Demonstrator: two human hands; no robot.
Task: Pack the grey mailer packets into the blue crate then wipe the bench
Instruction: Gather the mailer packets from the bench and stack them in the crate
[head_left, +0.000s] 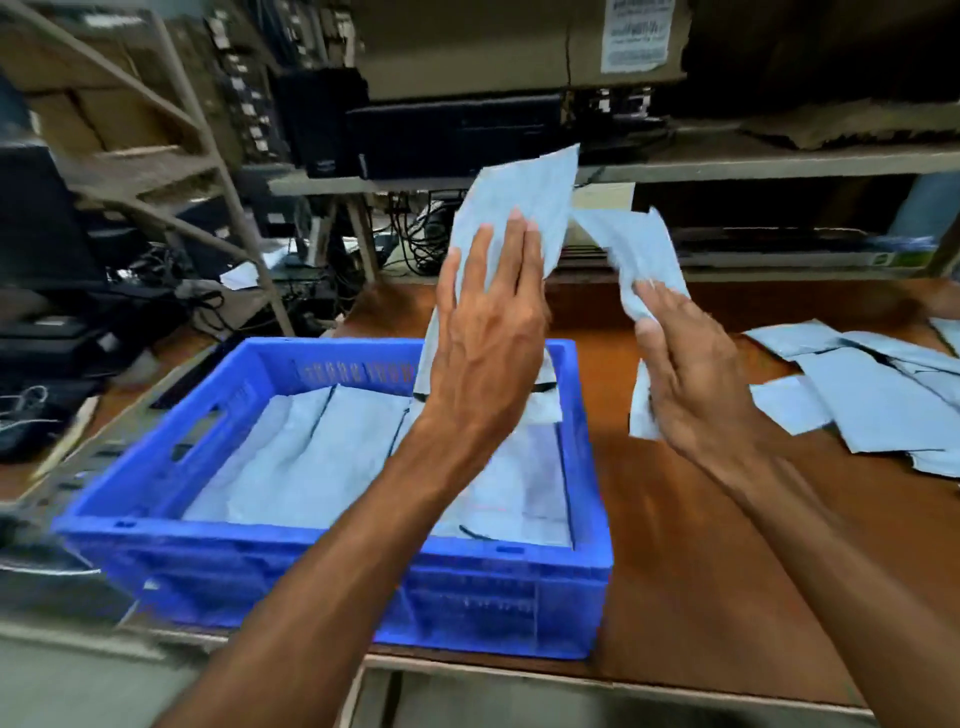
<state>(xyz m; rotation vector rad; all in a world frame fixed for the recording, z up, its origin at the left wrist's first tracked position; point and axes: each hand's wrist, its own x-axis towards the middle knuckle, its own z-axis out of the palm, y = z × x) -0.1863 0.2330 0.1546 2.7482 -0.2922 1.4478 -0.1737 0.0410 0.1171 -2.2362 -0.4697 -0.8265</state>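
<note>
head, left hand (488, 322): flat against upright packet (519, 208), above blue crate (234, 566)
right hand (691, 374): pinches second packet (639, 249), just right of blue crate

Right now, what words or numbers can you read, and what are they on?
Nothing can be read for sure.
Too blurred: printed lines on the white paper label stuck to the brown cardboard box.
Too small: the small white stickers on the black boxes.
Blurred: faint raised marks on the front wall of the blue plastic crate.
No print shows on the grey mailer packets.
</note>
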